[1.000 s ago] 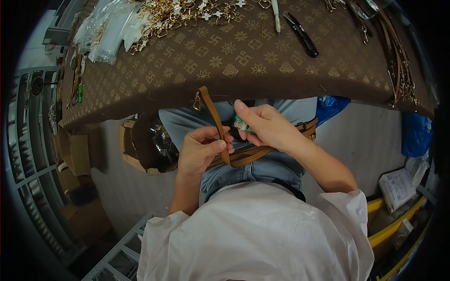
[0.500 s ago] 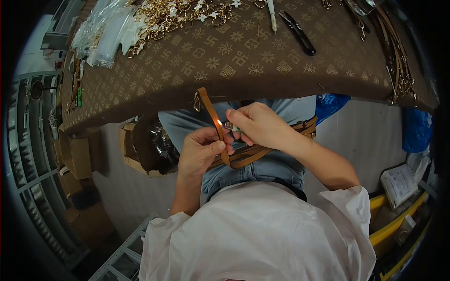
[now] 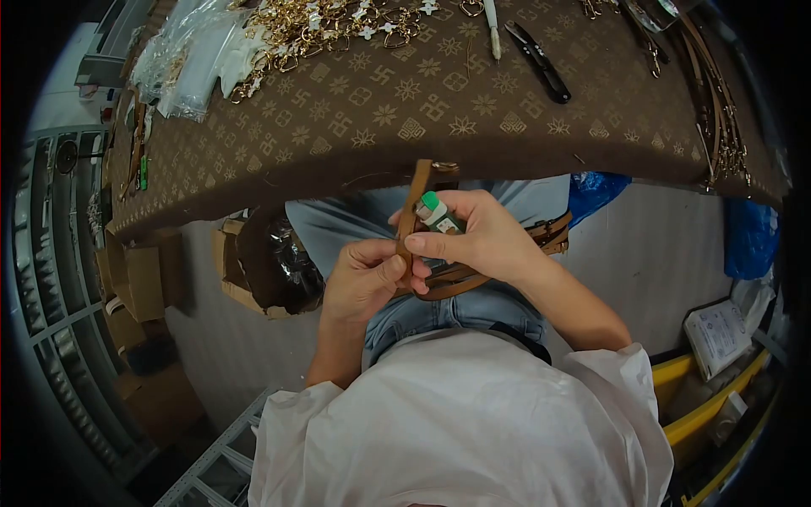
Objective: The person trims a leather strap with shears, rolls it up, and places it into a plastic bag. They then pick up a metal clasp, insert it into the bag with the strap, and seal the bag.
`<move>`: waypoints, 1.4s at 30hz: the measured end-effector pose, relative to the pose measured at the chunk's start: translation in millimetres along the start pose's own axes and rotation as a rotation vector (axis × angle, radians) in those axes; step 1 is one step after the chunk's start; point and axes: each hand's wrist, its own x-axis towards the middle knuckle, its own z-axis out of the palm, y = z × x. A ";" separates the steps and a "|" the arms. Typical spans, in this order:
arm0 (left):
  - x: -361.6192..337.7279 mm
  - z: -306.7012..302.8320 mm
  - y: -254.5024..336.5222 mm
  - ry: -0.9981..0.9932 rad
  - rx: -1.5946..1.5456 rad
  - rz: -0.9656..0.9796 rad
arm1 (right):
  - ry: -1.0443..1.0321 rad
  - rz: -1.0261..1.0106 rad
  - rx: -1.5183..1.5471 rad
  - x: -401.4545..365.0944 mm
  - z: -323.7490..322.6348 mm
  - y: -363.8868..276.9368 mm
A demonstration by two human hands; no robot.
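A brown leather strap (image 3: 420, 182) stands upright above my lap, with a gold metal clasp (image 3: 444, 166) beside its top end. My left hand (image 3: 369, 275) pinches the strap low down between thumb and fingers. In my right hand (image 3: 481, 237) is a lighter (image 3: 441, 214) with a green end, and no flame shows. The right thumb also presses on the strap, just above the left fingertips. More brown straps (image 3: 456, 286) lie across my lap beneath both hands.
A patterned brown cloth covers the table (image 3: 363, 110), holding gold chains (image 3: 312, 29), plastic bags (image 3: 187, 63), black snips (image 3: 537, 61), a white-handled tool (image 3: 492, 29) and hanging straps (image 3: 718, 110). Cardboard boxes (image 3: 139, 279) stand left; yellow bins (image 3: 710, 414) stand right.
The flame is gone. The lighter has turned in my right hand, whose thumb now touches the strap. The strap's top end and clasp have moved right.
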 end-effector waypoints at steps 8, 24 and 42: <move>0.5 38.9 -1.5 0.045 0.059 0.001 | 0.172 -0.213 -0.035 4.4 -1.0 -1.7; 1.0 45.0 9.0 0.066 0.171 -0.045 | 0.398 -0.329 -0.329 -4.3 3.9 -9.6; 13.9 36.3 10.0 -0.029 -0.030 0.082 | 1.199 -0.772 -1.488 -44.5 -73.0 -86.9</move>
